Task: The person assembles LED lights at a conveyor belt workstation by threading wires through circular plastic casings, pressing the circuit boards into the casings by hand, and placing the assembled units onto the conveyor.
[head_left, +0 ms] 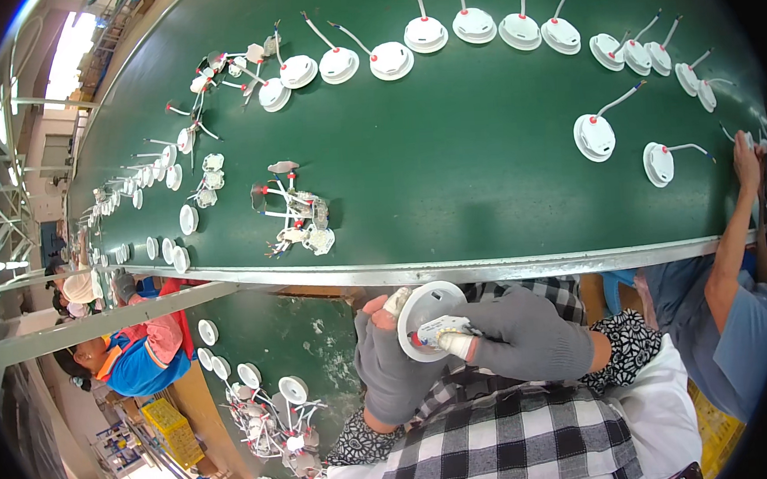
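Observation:
Low in front of me, just on my side of the table's metal edge, my gloved left hand [389, 358] grips a round white plastic housing [440, 295] by its rim. The housing is tilted, its hollow side toward me. My right hand [530, 340], in a matching grey glove with white-wrapped fingertips, pinches a small white labelled part [443, 327] inside the housing. A red spot shows at that part's left end. Whether the part is seated or loose, I cannot tell. Nearest on the table lies a cluster of wired parts [298, 214].
White round housings with cables [593, 137] line the green table [450, 183] in a curved row. Its metal edge [491, 268] crosses before me. At my left, a lower green surface [319, 331] bears housings and a wired heap [272, 431]. People work at left and right.

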